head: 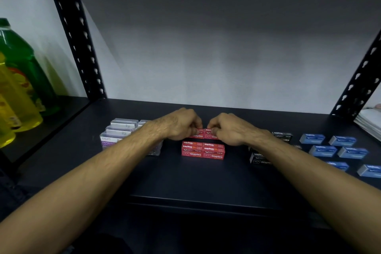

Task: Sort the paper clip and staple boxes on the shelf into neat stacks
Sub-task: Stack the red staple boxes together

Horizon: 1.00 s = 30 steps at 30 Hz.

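- Forearms fill the lower frame, both reaching up to frame centre over the dark shelf [206, 181].
- Left hand [181, 125] and right hand [228, 128]: fingers curled, each grip pinching one end of the rear red staple boxes [203, 134], knuckles nearly meeting.
- Those boxes lie side by side, long axis left-right, directly under both grips; neither hand nearer.
- Front red stack [203, 150] sits just below them in frame, apart by a narrow gap, already squared.
- Paper clip boxes [118, 133] at left, partly behind the left forearm.
- Black staple boxes [283, 136] and scattered blue boxes [338, 150] at right, unsorted.
- Green and yellow bottles [18, 80] far left; pale wall behind.
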### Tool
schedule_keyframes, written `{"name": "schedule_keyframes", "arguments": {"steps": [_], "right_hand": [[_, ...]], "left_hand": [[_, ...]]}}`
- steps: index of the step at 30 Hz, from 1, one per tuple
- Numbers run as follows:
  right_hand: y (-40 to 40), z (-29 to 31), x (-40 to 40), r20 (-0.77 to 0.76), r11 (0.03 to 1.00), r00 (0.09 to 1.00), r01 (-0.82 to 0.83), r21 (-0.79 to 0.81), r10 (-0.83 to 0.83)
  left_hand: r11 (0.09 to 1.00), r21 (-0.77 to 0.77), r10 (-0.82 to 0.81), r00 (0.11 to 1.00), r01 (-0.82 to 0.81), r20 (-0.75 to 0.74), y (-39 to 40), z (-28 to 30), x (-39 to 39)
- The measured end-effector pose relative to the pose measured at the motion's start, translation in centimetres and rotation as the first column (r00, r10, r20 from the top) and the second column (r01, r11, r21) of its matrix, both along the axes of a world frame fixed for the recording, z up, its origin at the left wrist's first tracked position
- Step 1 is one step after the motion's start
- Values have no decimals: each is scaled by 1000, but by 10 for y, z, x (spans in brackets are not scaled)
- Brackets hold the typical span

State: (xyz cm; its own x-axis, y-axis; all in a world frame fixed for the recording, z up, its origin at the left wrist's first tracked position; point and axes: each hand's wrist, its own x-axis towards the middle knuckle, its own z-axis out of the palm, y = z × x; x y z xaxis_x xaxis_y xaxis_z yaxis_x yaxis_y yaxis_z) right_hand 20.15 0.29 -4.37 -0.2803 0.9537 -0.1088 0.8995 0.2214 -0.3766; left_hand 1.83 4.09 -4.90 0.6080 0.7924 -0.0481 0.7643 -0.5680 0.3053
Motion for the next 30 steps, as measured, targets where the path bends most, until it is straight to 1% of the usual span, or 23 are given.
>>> {"name": "schedule_keyframes", "arguments": {"steps": [10, 16, 25, 30], "right_hand": [[-21, 0, 0, -38, 1000, 999, 2, -31, -3], [-26, 1, -2, -15, 999, 1000, 0, -40, -1], [-28, 0, -4, 5, 999, 1000, -6, -50, 6], [-30, 2, -3, -36, 995, 999, 23, -94, -26]], "left_hand": [[999, -12, -41, 999, 41, 29, -18, 3, -7], [998, -52, -30, 999, 31, 25, -23, 6, -8], [998, -66, -5, 1000, 6, 17, -28, 6, -11], [994, -107, 20, 999, -15, 48, -32, 7, -11]]}}
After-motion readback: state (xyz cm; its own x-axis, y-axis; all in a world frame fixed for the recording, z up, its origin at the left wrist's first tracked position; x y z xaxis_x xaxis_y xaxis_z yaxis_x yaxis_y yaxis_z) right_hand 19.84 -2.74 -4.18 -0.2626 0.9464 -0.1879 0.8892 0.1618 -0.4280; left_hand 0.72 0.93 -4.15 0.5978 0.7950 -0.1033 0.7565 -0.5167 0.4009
